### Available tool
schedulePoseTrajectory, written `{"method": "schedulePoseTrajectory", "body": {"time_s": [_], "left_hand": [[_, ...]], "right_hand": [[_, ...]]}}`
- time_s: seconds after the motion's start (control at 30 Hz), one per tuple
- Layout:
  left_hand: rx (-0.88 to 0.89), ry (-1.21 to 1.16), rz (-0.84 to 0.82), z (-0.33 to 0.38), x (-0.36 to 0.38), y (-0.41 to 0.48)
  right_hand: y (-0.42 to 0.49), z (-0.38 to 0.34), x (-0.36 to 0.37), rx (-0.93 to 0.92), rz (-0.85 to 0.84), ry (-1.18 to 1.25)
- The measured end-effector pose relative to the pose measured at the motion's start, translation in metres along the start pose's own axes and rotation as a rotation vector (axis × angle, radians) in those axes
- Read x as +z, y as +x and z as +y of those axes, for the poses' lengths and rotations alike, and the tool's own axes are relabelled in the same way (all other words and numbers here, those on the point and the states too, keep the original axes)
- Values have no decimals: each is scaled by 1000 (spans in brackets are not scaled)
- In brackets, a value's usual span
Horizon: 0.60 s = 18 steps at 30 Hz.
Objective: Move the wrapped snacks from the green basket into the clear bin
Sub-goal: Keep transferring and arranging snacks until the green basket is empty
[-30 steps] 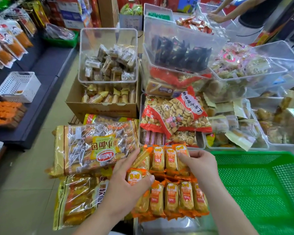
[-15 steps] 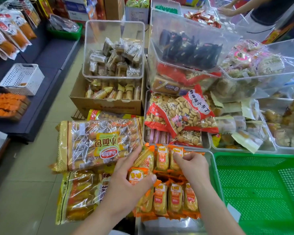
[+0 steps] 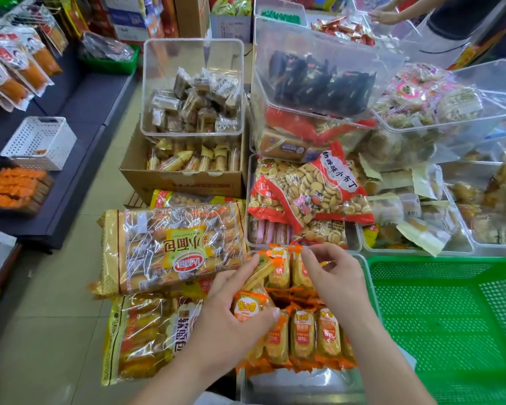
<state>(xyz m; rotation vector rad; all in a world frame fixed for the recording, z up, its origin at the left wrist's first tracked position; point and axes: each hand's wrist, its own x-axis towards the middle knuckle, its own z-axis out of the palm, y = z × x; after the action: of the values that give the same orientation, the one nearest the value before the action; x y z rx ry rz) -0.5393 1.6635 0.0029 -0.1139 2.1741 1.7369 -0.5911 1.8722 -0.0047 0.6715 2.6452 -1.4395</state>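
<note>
Orange wrapped snacks (image 3: 304, 334) lie in two rows in the clear bin (image 3: 289, 388), close to the person. The green basket (image 3: 421, 260) sits just to the right of the bin. I can see no snacks in it, so the job looks almost done.

The left hand (image 3: 234, 314) holds one snack at the left end of the near row, with the thumb curled over it. Another snack lies tilted against its fingers. The right hand (image 3: 336, 276) has bent fingers over the far row, and the tips touch a wrapper. I cannot tell if it is pinching that wrapper or only touching it.

What could go wrong? The wrappers look shiny and slippery. The tilted snack could slide out and drop to the left, onto the big bread bag (image 3: 170, 247) or down to the floor (image 3: 56, 331). A hard push could knock the neat rows crooked. A tight squeeze could crush the soft snack inside. Slow, gentle hands would help.
</note>
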Motion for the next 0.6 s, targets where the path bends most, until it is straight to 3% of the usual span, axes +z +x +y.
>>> {"method": "schedulePoseTrajectory", "body": {"time_s": [0.13, 0.2, 0.37, 0.6], "left_hand": [[43, 40, -35, 1, 8, -2], [58, 58, -48, 4, 13, -4], [53, 106, -80, 6, 20, -7], [93, 148, -115, 10, 33, -11]], "right_hand": [[-27, -25, -9, -21, -309, 201], [-34, -22, -7, 10, -373, 275], [-46, -13, -4, 105, -326, 467], [-58, -10, -14, 106, -200, 682]]}}
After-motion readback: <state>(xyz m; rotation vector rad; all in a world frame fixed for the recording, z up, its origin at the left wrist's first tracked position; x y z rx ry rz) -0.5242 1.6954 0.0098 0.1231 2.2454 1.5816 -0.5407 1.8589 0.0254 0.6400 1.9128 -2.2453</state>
